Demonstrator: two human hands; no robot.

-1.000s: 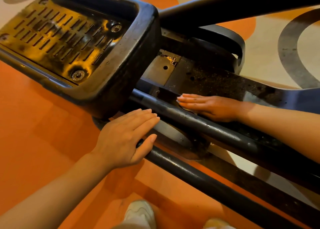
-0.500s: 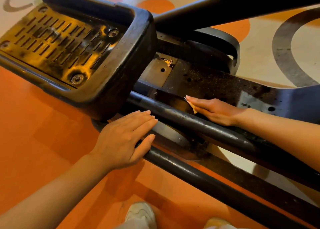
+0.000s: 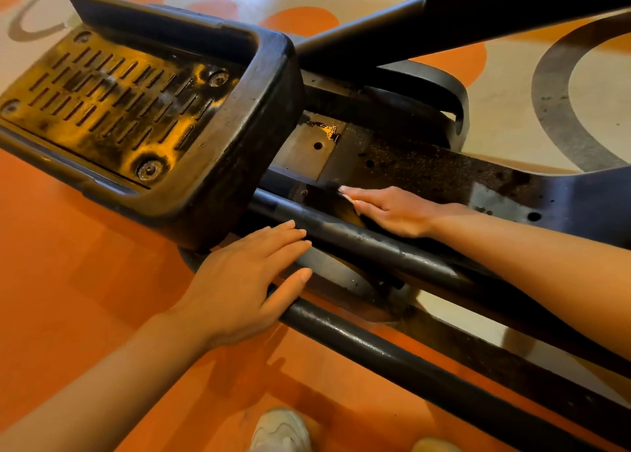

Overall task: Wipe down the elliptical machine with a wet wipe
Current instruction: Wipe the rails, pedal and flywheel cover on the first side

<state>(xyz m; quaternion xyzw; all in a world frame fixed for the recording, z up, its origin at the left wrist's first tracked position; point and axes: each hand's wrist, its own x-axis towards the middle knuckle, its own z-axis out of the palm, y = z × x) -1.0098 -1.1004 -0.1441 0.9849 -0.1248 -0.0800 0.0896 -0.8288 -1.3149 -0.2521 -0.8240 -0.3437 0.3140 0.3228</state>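
Farther up frame (image 3: pixel 426 178), right hand (image 3: pixel 392 212)

Tight spots around the machine's bars

The big foot pedal (image 3: pixel 146 110) hangs over the left end of the flat base plate (image 3: pixel 426 175), so little room is left under it. The upper bar (image 3: pixel 375 243) walls off the near side of the plate. Between that bar and the lower bar (image 3: pixel 392 352) runs a narrow gap. The orange floor (image 3: pixel 68 263) on the left is open.
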